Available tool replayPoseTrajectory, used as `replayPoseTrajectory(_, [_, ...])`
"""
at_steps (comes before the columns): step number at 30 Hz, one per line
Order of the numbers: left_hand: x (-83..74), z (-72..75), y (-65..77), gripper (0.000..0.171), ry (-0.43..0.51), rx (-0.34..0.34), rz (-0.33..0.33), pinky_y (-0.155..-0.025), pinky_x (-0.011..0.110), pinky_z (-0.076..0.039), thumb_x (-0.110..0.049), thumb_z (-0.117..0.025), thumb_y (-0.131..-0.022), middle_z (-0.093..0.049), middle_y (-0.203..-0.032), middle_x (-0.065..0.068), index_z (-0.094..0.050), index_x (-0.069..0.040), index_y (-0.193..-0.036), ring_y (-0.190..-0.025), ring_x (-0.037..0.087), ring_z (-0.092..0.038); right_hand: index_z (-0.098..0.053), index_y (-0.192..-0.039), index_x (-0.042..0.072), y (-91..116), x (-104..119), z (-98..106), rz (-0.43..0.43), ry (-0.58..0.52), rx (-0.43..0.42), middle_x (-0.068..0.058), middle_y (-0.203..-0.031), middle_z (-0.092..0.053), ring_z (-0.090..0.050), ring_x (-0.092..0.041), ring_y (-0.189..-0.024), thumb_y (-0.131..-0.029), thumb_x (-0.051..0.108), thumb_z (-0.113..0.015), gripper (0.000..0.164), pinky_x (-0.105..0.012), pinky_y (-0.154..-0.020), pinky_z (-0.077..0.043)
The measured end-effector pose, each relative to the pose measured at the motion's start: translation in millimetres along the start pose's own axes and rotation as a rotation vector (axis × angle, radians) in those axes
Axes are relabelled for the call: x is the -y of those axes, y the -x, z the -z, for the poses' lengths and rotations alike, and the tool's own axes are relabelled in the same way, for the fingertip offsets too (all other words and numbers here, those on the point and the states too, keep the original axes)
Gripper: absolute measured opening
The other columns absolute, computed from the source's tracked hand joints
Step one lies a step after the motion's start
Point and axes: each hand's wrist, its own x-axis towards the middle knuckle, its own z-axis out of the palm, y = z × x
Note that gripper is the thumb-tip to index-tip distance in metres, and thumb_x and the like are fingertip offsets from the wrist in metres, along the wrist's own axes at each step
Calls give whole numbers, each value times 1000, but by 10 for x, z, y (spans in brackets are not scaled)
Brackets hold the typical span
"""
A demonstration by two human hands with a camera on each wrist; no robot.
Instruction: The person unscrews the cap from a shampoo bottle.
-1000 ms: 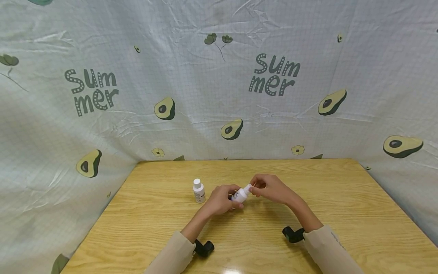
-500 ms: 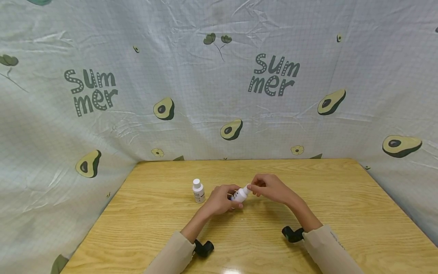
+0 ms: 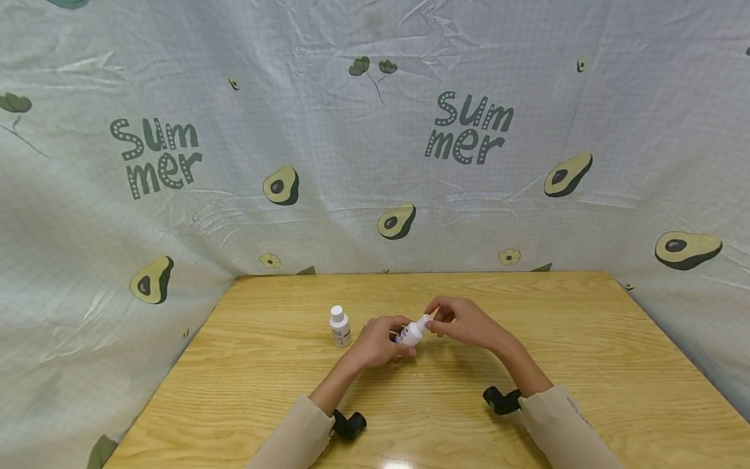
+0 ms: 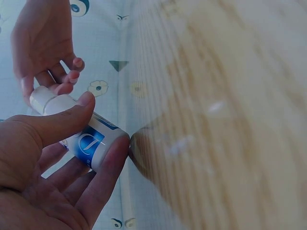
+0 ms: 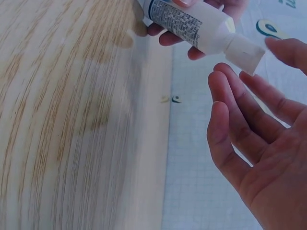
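Observation:
My left hand (image 3: 377, 342) holds a small white bottle (image 3: 410, 335) tilted, its capped end towards the right. The left wrist view shows the thumb on one side of the bottle (image 4: 98, 139), with a blue label patch near its base, and fingers curled round the other. In the right wrist view the white cap (image 5: 244, 52) lies between the thumb and index finger of my right hand (image 5: 268, 129), whose other fingers are bent loosely below. From the head view, my right hand (image 3: 465, 322) pinches the cap. A second white bottle (image 3: 340, 327) stands upright, capped, left of my left hand.
The wooden table (image 3: 263, 378) reaches back to a hanging cloth (image 3: 328, 241) printed with avocados and lettering. Black wrist mounts (image 3: 349, 426) sit at both cuffs, close over the table.
My right fingers have shifted slightly about the cap, the index finger rising over it since half a second ago. My left hand and both bottles stay in place.

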Motion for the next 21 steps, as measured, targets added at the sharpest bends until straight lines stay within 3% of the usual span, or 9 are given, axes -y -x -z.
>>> replayPoseTrajectory(7, [-11, -21, 20, 42, -10, -9, 4, -64, 30, -61, -14, -85, -86, -73, -121, 13, -71, -12, -126, -107, 28, -71, -67, -110, 9, 12, -16, 0, -11, 12, -15, -17, -95, -74, -70, -32, -83, -103, 34, -65, 26, -31, -68, -55])
replayPoseTrajectory(21, [-48, -58, 55, 42, -23, -18, 12, -63, 29, -61, -14, -85, -86, -73, -122, 12, -71, -13, -126, -103, 24, -71, -66, -115, 8, 56, -4, 10, 25, -1, 4, -19, -94, -74, -70, -34, -84, -100, 22, -68, 21, -30, -69, -55])
